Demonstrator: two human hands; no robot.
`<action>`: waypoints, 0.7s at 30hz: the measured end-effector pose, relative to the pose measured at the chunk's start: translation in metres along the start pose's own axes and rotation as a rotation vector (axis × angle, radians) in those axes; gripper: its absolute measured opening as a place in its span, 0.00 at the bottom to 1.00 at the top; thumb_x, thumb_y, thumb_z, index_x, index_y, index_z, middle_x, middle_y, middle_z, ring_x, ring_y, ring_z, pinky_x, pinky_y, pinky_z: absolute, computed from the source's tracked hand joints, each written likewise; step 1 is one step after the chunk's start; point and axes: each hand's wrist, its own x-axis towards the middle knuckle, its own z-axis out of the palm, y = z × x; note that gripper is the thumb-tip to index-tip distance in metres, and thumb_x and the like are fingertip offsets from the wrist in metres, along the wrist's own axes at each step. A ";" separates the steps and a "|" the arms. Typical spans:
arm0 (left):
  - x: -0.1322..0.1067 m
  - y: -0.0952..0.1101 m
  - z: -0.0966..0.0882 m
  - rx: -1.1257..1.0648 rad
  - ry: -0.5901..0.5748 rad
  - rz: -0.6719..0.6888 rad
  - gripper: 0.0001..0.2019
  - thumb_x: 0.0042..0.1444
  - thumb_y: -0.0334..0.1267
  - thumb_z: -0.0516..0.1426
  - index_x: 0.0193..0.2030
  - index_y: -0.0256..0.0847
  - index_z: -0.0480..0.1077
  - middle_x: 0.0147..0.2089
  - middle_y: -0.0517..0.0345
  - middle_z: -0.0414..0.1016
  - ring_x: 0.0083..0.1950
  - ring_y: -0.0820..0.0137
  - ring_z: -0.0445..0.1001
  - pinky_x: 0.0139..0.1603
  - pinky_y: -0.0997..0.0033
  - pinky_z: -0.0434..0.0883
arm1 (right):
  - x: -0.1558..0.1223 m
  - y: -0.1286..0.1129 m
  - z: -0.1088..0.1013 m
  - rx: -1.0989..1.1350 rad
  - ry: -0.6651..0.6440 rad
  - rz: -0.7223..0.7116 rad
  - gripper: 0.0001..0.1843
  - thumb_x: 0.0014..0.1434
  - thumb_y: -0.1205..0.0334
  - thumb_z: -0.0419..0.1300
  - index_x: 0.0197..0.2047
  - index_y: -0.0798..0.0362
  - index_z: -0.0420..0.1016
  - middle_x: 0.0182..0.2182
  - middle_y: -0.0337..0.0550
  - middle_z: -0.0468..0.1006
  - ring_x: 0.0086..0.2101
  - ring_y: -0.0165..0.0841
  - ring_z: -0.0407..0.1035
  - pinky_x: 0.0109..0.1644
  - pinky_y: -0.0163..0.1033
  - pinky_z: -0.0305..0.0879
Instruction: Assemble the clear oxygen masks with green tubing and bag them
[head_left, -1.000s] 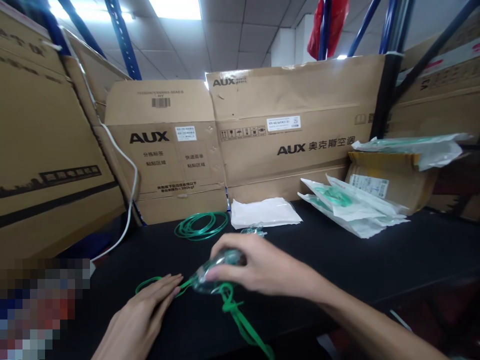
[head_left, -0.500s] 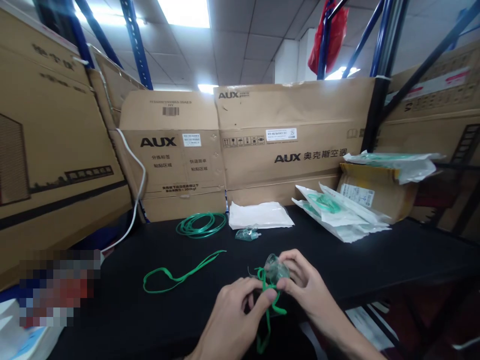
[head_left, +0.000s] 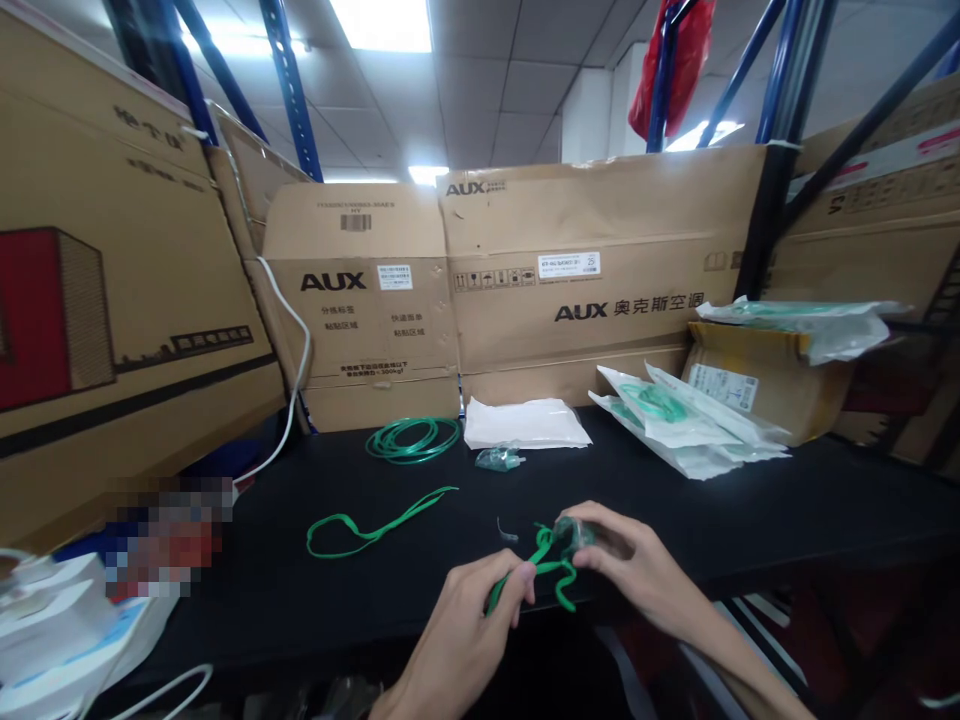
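Near the table's front edge, my left hand [head_left: 480, 610] pinches a green elastic strap [head_left: 553, 566] between thumb and fingers. My right hand [head_left: 619, 545] is closed around a clear, greenish plastic cup-shaped piece [head_left: 574, 537] that looks like an oxygen mask; the palm side of it is hidden by my fingers. The strap runs from my left fingers to the mask, with a loop above and a loose end curling below. Farther left, a second green strap [head_left: 367, 530] lies in a long loop. A small clear plastic part with a nozzle [head_left: 500, 459] rests behind my hands.
Coiled green tubing [head_left: 412, 441] and a white paper packet [head_left: 525, 425] lie at the back. Sealed pouches [head_left: 686, 425] lean by an open carton [head_left: 739, 375] on the right. Cardboard panels [head_left: 570, 230] wall the black table [head_left: 262, 570]. A power strip [head_left: 82, 620] sits at left.
My left hand has drawn the strap left, away from the mask. The hanging loop below is gone from view. My right hand has turned the mask slightly and shifted right; the camera view moved a little.
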 end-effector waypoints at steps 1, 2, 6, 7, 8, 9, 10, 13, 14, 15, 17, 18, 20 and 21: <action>0.000 -0.001 -0.003 0.011 0.009 0.003 0.22 0.74 0.49 0.47 0.31 0.42 0.68 0.27 0.65 0.66 0.30 0.71 0.66 0.34 0.74 0.60 | 0.000 0.000 -0.008 -0.017 0.023 -0.002 0.11 0.57 0.59 0.72 0.44 0.48 0.84 0.40 0.39 0.80 0.42 0.36 0.75 0.47 0.36 0.71; -0.001 -0.002 -0.006 0.022 0.019 0.005 0.22 0.74 0.49 0.47 0.30 0.42 0.67 0.27 0.65 0.66 0.30 0.71 0.66 0.35 0.74 0.60 | 0.001 0.001 -0.017 -0.031 0.056 -0.003 0.12 0.57 0.57 0.72 0.45 0.48 0.83 0.40 0.40 0.81 0.42 0.37 0.75 0.47 0.37 0.71; -0.002 -0.005 -0.027 0.061 0.071 0.017 0.22 0.74 0.49 0.47 0.30 0.42 0.66 0.28 0.65 0.67 0.31 0.70 0.68 0.36 0.73 0.61 | 0.004 0.014 -0.053 -0.042 0.256 -0.013 0.18 0.60 0.47 0.69 0.47 0.50 0.80 0.42 0.45 0.81 0.42 0.40 0.74 0.44 0.39 0.72; -0.001 -0.005 -0.033 0.073 0.086 0.023 0.22 0.74 0.49 0.47 0.30 0.42 0.66 0.28 0.64 0.67 0.32 0.70 0.68 0.36 0.73 0.61 | 0.005 0.017 -0.060 -0.040 0.312 -0.017 0.19 0.62 0.45 0.67 0.48 0.50 0.79 0.43 0.46 0.81 0.42 0.40 0.74 0.43 0.39 0.72; -0.001 -0.004 -0.040 0.086 0.100 0.029 0.22 0.74 0.49 0.47 0.30 0.43 0.66 0.29 0.64 0.68 0.32 0.70 0.68 0.36 0.73 0.62 | 0.005 0.020 -0.064 -0.040 0.360 -0.019 0.20 0.64 0.44 0.65 0.49 0.50 0.77 0.43 0.47 0.81 0.42 0.40 0.74 0.42 0.39 0.72; 0.001 -0.001 -0.046 0.099 0.115 0.040 0.22 0.74 0.49 0.47 0.30 0.43 0.67 0.29 0.64 0.68 0.32 0.69 0.69 0.37 0.72 0.62 | 0.005 0.022 -0.066 -0.045 0.394 -0.017 0.20 0.65 0.43 0.63 0.49 0.50 0.76 0.44 0.48 0.81 0.42 0.40 0.74 0.41 0.40 0.72; 0.003 0.002 -0.052 0.113 0.125 0.054 0.22 0.74 0.49 0.48 0.31 0.43 0.69 0.30 0.64 0.69 0.33 0.69 0.70 0.38 0.72 0.63 | 0.006 0.022 -0.065 -0.054 0.411 -0.010 0.21 0.65 0.43 0.63 0.50 0.50 0.76 0.44 0.48 0.81 0.43 0.41 0.74 0.42 0.40 0.72; 0.018 0.012 -0.066 0.156 0.142 0.102 0.19 0.72 0.50 0.50 0.35 0.44 0.75 0.35 0.62 0.74 0.38 0.67 0.73 0.43 0.71 0.65 | 0.006 0.019 -0.055 -0.101 0.386 0.009 0.22 0.61 0.43 0.67 0.50 0.50 0.78 0.45 0.47 0.82 0.47 0.44 0.75 0.48 0.42 0.72; 0.025 0.015 -0.070 0.171 0.147 0.113 0.19 0.71 0.50 0.51 0.37 0.45 0.77 0.37 0.61 0.76 0.40 0.66 0.74 0.44 0.71 0.65 | 0.007 0.016 -0.050 -0.120 0.369 0.009 0.21 0.60 0.44 0.68 0.49 0.50 0.79 0.45 0.47 0.83 0.48 0.44 0.75 0.50 0.42 0.71; 0.033 0.016 -0.075 0.189 0.152 0.119 0.19 0.70 0.50 0.51 0.38 0.45 0.78 0.38 0.60 0.77 0.41 0.66 0.74 0.45 0.70 0.65 | 0.007 0.014 -0.045 -0.139 0.356 0.004 0.21 0.60 0.43 0.68 0.48 0.49 0.80 0.45 0.46 0.83 0.48 0.44 0.75 0.51 0.42 0.71; 0.046 0.015 -0.084 0.228 0.167 0.112 0.19 0.69 0.52 0.52 0.38 0.46 0.80 0.39 0.60 0.78 0.41 0.64 0.75 0.46 0.69 0.66 | 0.007 0.009 -0.039 -0.177 0.351 -0.007 0.20 0.60 0.43 0.68 0.45 0.49 0.80 0.43 0.44 0.83 0.47 0.44 0.75 0.50 0.42 0.70; 0.050 0.012 -0.090 0.251 0.173 0.098 0.20 0.68 0.53 0.52 0.38 0.46 0.80 0.39 0.59 0.79 0.41 0.63 0.75 0.46 0.68 0.66 | 0.007 0.008 -0.037 -0.194 0.356 -0.011 0.19 0.60 0.43 0.67 0.45 0.49 0.80 0.42 0.44 0.83 0.46 0.44 0.75 0.49 0.41 0.70; 0.055 0.000 -0.103 0.295 0.187 0.054 0.20 0.66 0.55 0.53 0.37 0.46 0.81 0.39 0.58 0.80 0.42 0.61 0.77 0.47 0.66 0.67 | 0.007 0.006 -0.036 -0.219 0.370 -0.020 0.18 0.61 0.43 0.66 0.44 0.49 0.79 0.38 0.42 0.82 0.43 0.42 0.75 0.47 0.41 0.70; 0.054 -0.007 -0.110 0.317 0.193 0.023 0.20 0.64 0.56 0.53 0.37 0.47 0.81 0.39 0.57 0.81 0.43 0.59 0.77 0.47 0.65 0.67 | 0.006 0.006 -0.036 -0.226 0.372 -0.025 0.18 0.61 0.44 0.66 0.44 0.49 0.79 0.37 0.42 0.81 0.41 0.41 0.75 0.45 0.41 0.70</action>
